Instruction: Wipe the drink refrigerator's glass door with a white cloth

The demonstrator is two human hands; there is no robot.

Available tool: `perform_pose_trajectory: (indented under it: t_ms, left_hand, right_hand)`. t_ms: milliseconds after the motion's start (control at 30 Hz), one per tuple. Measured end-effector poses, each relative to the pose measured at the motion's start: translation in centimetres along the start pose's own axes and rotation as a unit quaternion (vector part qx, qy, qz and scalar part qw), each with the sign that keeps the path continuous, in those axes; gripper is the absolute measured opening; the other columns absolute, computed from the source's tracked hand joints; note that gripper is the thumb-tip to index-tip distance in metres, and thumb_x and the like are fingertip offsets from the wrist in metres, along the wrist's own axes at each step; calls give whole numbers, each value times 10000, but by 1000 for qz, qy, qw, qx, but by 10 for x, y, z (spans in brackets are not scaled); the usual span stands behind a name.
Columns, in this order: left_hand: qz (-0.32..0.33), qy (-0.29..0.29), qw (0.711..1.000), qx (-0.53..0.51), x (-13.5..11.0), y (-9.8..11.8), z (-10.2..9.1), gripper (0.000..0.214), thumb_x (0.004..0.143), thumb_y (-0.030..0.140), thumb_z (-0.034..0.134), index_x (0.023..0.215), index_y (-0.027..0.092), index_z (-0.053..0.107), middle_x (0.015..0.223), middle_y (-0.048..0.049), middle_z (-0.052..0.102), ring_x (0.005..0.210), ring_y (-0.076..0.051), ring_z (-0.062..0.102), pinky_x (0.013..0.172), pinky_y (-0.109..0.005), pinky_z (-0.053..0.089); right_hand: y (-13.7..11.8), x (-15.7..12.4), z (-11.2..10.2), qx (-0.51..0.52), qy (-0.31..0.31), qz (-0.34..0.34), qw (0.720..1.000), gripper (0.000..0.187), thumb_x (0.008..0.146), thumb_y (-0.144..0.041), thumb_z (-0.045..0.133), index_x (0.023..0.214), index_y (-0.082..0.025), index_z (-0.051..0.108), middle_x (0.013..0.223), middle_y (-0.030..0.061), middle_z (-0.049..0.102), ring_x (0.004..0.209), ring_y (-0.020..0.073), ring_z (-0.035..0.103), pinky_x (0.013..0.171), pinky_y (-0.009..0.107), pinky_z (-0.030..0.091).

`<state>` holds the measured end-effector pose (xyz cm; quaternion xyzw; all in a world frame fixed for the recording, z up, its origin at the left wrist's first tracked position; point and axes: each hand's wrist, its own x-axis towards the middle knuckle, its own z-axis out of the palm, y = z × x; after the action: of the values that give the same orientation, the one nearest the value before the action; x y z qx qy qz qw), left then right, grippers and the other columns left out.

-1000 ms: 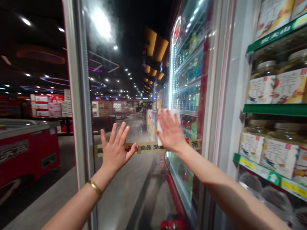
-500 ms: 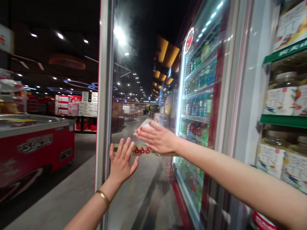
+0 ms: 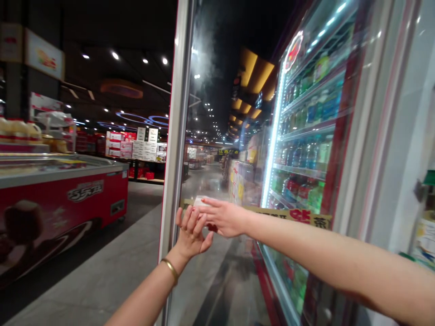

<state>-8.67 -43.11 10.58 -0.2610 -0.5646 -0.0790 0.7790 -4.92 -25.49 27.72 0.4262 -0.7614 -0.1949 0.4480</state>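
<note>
An open glass cooler door (image 3: 210, 136) with a grey frame stands in front of me. My left hand (image 3: 190, 232), a gold bangle on its wrist, lies flat and open against the glass near the frame. My right hand (image 3: 222, 216) reaches across from the right and presses a white cloth (image 3: 200, 201) onto the glass, fingers stretched over it, just above my left hand. A yellow sticker strip (image 3: 288, 213) with red characters runs across the door at hand height.
Lit cooler shelves of drink bottles (image 3: 306, 154) line the aisle to the right. The open cooler's shelf with jars (image 3: 424, 235) is at the far right. A red chest freezer (image 3: 61, 199) stands on the left; stacked cartons (image 3: 136, 147) are farther back.
My right hand has slid the cloth leftward and down across the glass until it sits just above my left hand. My view has turned, so the door frame now appears more to the right.
</note>
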Motion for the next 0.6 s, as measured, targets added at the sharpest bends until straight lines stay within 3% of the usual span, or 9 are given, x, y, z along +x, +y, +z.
perform_pose_trajectory:
  t_ms: [33,100,167,233,300,400,467,533,600]
  left_hand:
    - [3,-3,1000,0,-3,-1,0,898,922,360,648,1744,286,292,1823,-126,315,1720,-325,251,1404,-605,222]
    - [6,-12,1000,3,-7,-2,1,888,919,390,643,1736,295,310,1804,-127,353,1708,-331,281,1394,-613,237]
    - [8,-17,1000,5,-9,-3,2,887,916,405,645,1733,301,315,1794,-123,370,1700,-330,296,1393,-609,236]
    - [8,-19,1000,2,-10,-4,2,896,909,410,655,1731,308,314,1790,-122,374,1697,-338,300,1390,-615,231]
    - [8,-18,1000,-4,-8,-5,1,903,905,396,662,1732,311,309,1793,-122,366,1699,-343,294,1391,-618,223]
    - [19,-18,1000,-15,-4,-7,-2,901,912,357,661,1736,298,301,1799,-121,358,1709,-325,274,1404,-594,210]
    - [30,-26,999,-16,0,-6,-3,886,925,333,648,1738,284,298,1786,-123,387,1713,-299,272,1410,-569,212]
    - [34,-45,998,-12,3,-5,-4,854,941,319,624,1734,275,308,1758,-129,438,1703,-284,305,1405,-554,237]
    - [35,-66,997,-13,6,-3,-4,831,953,311,599,1731,263,313,1740,-138,468,1688,-283,344,1393,-550,266]
  right_hand:
    - [9,6,-3,5,2,-25,1000,576,1044,-440,498,1617,-389,537,1752,-136,461,1685,136,314,1405,400,294]
    - [44,28,-15,4,45,-13,999,625,1094,-392,416,1703,-250,424,1813,-3,376,1715,217,254,1431,528,184]
    - [76,54,-26,-19,134,111,985,679,1115,-328,343,1746,-84,275,1849,155,247,1736,328,163,1410,668,78]
    - [80,68,-25,-40,187,188,963,706,1114,-309,331,1749,-26,211,1846,218,205,1735,379,138,1393,719,49]
    - [55,64,-10,-51,160,114,979,704,1108,-342,371,1756,-94,253,1829,152,309,1726,311,213,1424,627,98]
    - [14,46,12,-67,40,-141,987,637,1124,-408,360,1736,-232,356,1798,-14,406,1697,156,289,1440,429,158]
    - [18,40,11,-68,14,-183,981,634,1138,-420,340,1736,-210,347,1829,-3,338,1716,173,237,1441,459,146]
    - [48,43,-3,-56,69,-66,994,674,1128,-414,396,1745,-163,301,1853,65,271,1735,259,179,1431,567,141]
    - [77,47,-17,-46,147,104,983,729,1113,-378,431,1753,-93,228,1861,157,201,1738,358,123,1401,681,119]
